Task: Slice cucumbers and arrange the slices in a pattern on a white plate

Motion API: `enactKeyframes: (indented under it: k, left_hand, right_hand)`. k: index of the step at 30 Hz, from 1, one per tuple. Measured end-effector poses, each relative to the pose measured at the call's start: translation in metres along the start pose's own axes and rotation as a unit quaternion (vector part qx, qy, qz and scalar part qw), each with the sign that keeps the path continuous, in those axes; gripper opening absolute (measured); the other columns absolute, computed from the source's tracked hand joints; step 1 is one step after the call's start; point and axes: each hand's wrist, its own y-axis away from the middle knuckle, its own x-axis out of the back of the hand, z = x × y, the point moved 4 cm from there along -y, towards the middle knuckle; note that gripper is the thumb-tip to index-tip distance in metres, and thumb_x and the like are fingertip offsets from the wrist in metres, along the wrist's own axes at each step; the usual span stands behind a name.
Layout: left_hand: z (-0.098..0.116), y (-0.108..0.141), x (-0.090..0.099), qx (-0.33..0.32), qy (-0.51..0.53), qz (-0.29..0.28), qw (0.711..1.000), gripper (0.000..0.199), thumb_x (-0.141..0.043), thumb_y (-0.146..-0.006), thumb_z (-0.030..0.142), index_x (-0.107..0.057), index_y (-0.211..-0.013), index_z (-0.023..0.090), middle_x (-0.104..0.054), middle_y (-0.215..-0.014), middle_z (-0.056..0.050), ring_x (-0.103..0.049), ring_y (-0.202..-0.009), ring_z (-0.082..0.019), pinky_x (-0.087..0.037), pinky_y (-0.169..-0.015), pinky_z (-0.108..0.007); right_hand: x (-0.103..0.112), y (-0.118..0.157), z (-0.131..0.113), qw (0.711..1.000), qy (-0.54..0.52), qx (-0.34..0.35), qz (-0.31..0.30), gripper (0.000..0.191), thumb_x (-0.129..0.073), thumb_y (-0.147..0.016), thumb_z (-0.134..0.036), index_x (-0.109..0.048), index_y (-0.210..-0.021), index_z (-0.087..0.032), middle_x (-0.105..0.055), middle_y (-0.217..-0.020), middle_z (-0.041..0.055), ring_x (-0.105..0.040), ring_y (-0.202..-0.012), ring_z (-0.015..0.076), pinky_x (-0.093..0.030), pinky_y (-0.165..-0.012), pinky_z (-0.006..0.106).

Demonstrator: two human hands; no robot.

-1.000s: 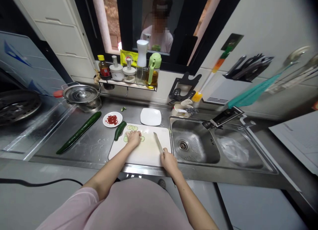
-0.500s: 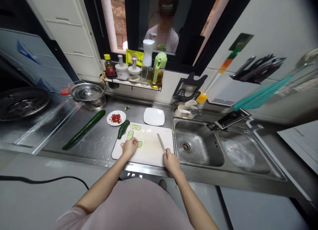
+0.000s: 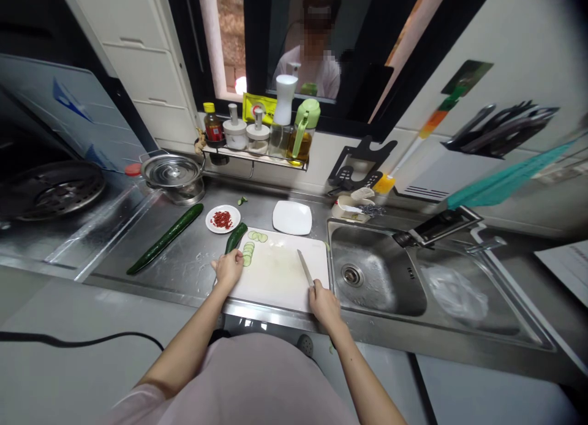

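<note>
On the white cutting board (image 3: 280,284), my right hand (image 3: 324,302) grips a knife (image 3: 305,267) by its handle, the blade pointing away from me. My left hand (image 3: 228,267) is at the board's left edge, its fingertips closed at the side of a cucumber slice (image 3: 247,261). That slice lies at the near end of a short row of overlapping slices (image 3: 248,249). Beyond the row, several more slices (image 3: 258,236) overlap near the board's top left corner. A cut piece of cucumber (image 3: 236,237) rests along the board's left edge, partly behind my left hand.
A whole cucumber (image 3: 165,239) lies on the counter at left. Behind the board stand a plate of chopped red pieces (image 3: 223,219) and a white square plate (image 3: 292,218). A sink (image 3: 376,272) borders the board on the right. A lidded pot (image 3: 173,177) sits back left.
My left hand has moved left across the board, and the loose slice beside its fingers now lies at the end of the row. My right hand still holds the knife. The view has shifted slightly.
</note>
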Motion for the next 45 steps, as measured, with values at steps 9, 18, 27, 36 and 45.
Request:
enactKeyframes:
  k: [9,18,27,36,45]
  left_hand:
    - [0.014,-0.003,-0.005,-0.046,-0.037,0.020,0.998,0.023,-0.049,-0.087,0.028,-0.068,-0.098,0.025,-0.067,-0.109,-0.009,-0.053,-0.104,-0.028,-0.030,-0.087,-0.042]
    - [0.063,-0.029,-0.020,-0.105,-0.040,0.023,0.993,0.036,-0.047,-0.088,0.033,-0.062,-0.120,0.027,-0.061,-0.121,-0.011,-0.047,-0.111,-0.031,-0.027,-0.090,-0.045]
    - [0.087,-0.062,-0.025,-0.162,-0.105,-0.024,0.981,0.037,-0.044,-0.091,0.036,-0.060,-0.124,0.032,-0.054,-0.124,-0.012,-0.039,-0.116,-0.032,-0.025,-0.093,-0.046]
    - [0.095,-0.078,-0.026,-0.263,-0.138,-0.091,0.950,0.025,-0.047,-0.089,0.026,-0.065,-0.106,0.028,-0.052,-0.122,-0.010,-0.037,-0.116,-0.029,-0.025,-0.093,-0.043]
    - [0.105,-0.090,-0.024,-0.299,-0.148,-0.160,0.929,0.023,-0.053,-0.080,0.020,-0.065,-0.099,0.027,-0.061,-0.112,-0.009,-0.041,-0.115,-0.029,-0.024,-0.097,-0.045]
  right_hand:
    - [0.002,-0.001,0.000,1.000,0.002,-0.002,-0.004,0.034,-0.026,-0.099,-0.031,-0.050,-0.120,-0.018,-0.069,-0.102,0.0161,-0.066,-0.096,0.0238,-0.041,-0.076,0.031]
    - [-0.002,-0.005,0.002,1.000,-0.004,0.001,-0.008,0.036,-0.025,-0.099,-0.030,-0.052,-0.119,-0.017,-0.070,-0.101,0.0151,-0.066,-0.096,0.0239,-0.041,-0.076,0.031]
    - [-0.003,-0.009,0.007,1.000,-0.014,0.007,-0.003,0.032,-0.027,-0.098,-0.029,-0.053,-0.113,-0.018,-0.070,-0.099,0.0148,-0.066,-0.093,0.0236,-0.041,-0.074,0.030]
    - [-0.004,-0.010,0.007,1.000,-0.017,0.006,-0.004,0.032,-0.027,-0.098,-0.029,-0.054,-0.113,-0.018,-0.070,-0.098,0.0147,-0.067,-0.093,0.0240,-0.041,-0.073,0.030]
    - [-0.004,-0.010,0.010,1.000,-0.026,0.005,0.000,0.034,-0.028,-0.098,-0.028,-0.055,-0.116,-0.018,-0.070,-0.099,0.0152,-0.067,-0.095,0.0249,-0.042,-0.075,0.031]
